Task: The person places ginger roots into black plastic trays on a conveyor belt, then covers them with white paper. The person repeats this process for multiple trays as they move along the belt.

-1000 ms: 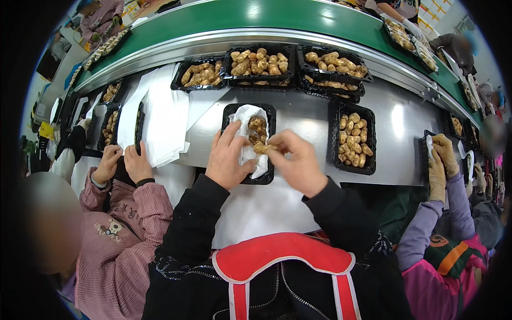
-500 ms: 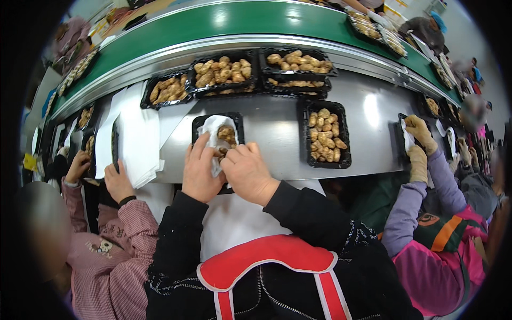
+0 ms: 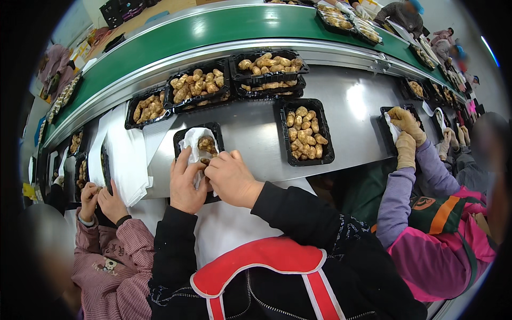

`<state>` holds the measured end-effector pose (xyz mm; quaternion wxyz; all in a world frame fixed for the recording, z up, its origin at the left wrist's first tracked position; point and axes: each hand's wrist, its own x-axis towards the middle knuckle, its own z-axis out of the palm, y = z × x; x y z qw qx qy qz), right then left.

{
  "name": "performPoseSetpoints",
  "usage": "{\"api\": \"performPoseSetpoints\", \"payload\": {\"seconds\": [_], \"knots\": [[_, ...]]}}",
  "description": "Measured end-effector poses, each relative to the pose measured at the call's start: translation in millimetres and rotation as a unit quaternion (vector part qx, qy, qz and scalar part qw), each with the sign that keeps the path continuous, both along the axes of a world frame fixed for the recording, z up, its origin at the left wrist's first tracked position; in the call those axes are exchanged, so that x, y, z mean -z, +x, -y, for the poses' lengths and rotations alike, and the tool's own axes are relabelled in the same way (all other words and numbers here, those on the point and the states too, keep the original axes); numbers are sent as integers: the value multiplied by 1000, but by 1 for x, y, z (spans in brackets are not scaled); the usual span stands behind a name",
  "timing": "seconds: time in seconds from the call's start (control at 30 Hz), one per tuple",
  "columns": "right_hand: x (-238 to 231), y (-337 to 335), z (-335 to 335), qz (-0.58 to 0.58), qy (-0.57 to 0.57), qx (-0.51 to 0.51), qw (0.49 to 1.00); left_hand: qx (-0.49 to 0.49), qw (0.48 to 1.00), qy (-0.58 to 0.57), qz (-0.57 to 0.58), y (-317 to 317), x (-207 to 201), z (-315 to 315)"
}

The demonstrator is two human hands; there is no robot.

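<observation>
Right in front of me is a black plastic tray [image 3: 217, 129] with a white paper liner [image 3: 189, 140] and a few brown, knobbly pieces [image 3: 207, 144], like small tubers or mushrooms. My left hand [image 3: 186, 185] is closed at the tray's near left, thumb and fingers pinching the liner's edge. Over the near right part of the tray, my right hand [image 3: 233, 180] is curled with its fingertips close to the left thumb. Whatever lies under those fingertips is hidden. A filled black tray [image 3: 327, 144] of the same brown pieces lies to the right on the metal table.
Filled trays [image 3: 197, 88] line the table's back, some stacked [image 3: 269, 66]. White paper sheets [image 3: 125, 160] lie at the left. Beyond runs a green conveyor belt [image 3: 208, 29]. Co-workers' hands are close by: bare ones [image 3: 101, 202] at left, gloved ones [image 3: 405, 136] at right holding a tray.
The whole view has shifted, so the table's things sit farther left. My hands stay at the same tray. The left co-worker's hands have come together.
</observation>
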<state>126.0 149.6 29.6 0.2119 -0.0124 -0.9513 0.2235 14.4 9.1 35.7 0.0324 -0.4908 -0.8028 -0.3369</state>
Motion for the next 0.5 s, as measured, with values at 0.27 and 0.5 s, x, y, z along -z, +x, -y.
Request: {"api": "performPoseSetpoints", "payload": {"seconds": [0.27,0.5], "knots": [[-11,0,-9,59,-35,-37,997,-6,1000,-7,1,-2,3,1],[-23,-2,4,78,141,-16,987,-14,1000,-24,-12,-3,3,0]]}}
